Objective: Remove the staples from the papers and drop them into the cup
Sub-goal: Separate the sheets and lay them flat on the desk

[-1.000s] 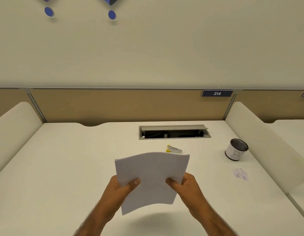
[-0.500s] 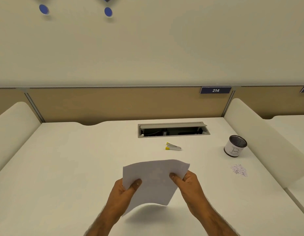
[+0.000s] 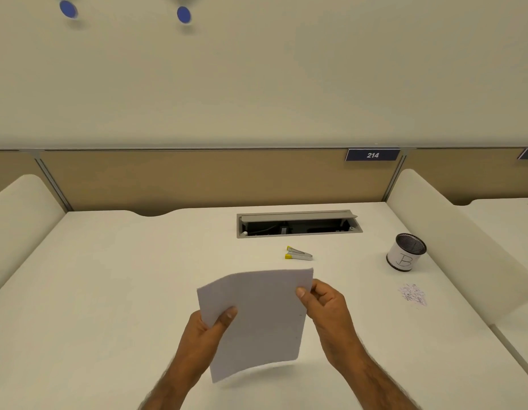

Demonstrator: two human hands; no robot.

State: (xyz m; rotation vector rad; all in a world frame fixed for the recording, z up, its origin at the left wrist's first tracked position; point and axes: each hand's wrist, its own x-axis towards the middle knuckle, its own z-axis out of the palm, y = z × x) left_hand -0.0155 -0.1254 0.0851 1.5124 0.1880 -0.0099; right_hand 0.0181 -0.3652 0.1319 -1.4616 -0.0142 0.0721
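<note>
While you hold the thin white sheets of paper (image 3: 256, 321) above the white desk (image 3: 108, 291), well to the left of the black mesh cup with a white label (image 3: 406, 257) and nearer to you, both hands grasp them. Your left hand (image 3: 203, 335) pinches the left edge and your right hand (image 3: 327, 312) pinches the upper right corner. I judge the sheets very light and soft: they curve, and they may tear near a staple. I cannot see any staple. Take hold close to the stapled corner. The small metal staple remover with yellow tips (image 3: 298, 253) lies left of the cup, untouched.
</note>
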